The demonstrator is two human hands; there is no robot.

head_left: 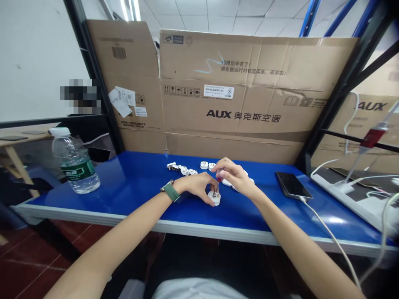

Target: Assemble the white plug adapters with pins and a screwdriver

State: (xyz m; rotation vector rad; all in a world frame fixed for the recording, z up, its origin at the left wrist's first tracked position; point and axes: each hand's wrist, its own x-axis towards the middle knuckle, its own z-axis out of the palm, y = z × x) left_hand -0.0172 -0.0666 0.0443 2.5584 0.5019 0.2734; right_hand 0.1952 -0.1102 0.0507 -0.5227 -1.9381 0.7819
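Note:
On the blue tabletop near its front edge, a white plug is pinched by my left hand, which wears a green-strapped watch. My right hand is closed round the red handle of a screwdriver. The thin shaft points down at the plug's upper face; whether the tip sits in a screw is too small to tell. Behind my hands lie several white plug pieces, some partly hidden by my right hand. Another group of white plug parts with dark bits lies farther left.
A water bottle stands at the table's left end. To the right lie a phone with a white cable and a power strip with cords. A cardboard sheet walls off the back. A blurred-out person is beyond the left post.

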